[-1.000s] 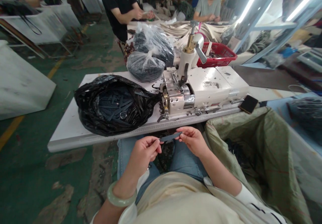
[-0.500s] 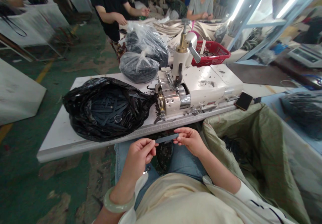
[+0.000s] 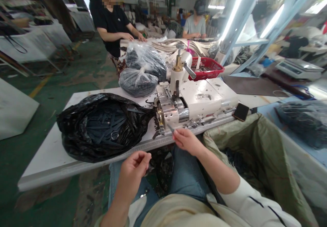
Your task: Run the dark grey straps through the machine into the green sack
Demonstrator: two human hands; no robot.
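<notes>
My right hand (image 3: 186, 141) pinches one end of a short dark grey strip (image 3: 170, 128), whose free end points up and left beside the front of the white machine (image 3: 173, 109). Over my lap, below the table's front edge, my left hand (image 3: 136, 167) is closed, thumb against the curled fingers, and nothing shows in it. On the table left of the machine lies an open black plastic bag (image 3: 84, 148) full of dark strips (image 3: 102, 123) with a small metal ring-like piece on them.
Clear bags of dark material (image 3: 139, 82) and a red basket (image 3: 209, 68) stand behind. A black phone (image 3: 240, 112) lies on the table's right end. An open green sack (image 3: 270, 152) is at right. Two people work beyond the table.
My left hand has let go of the strip and moved down and left. My right hand now holds it alone, turned toward the machine. The view has tilted up.
</notes>
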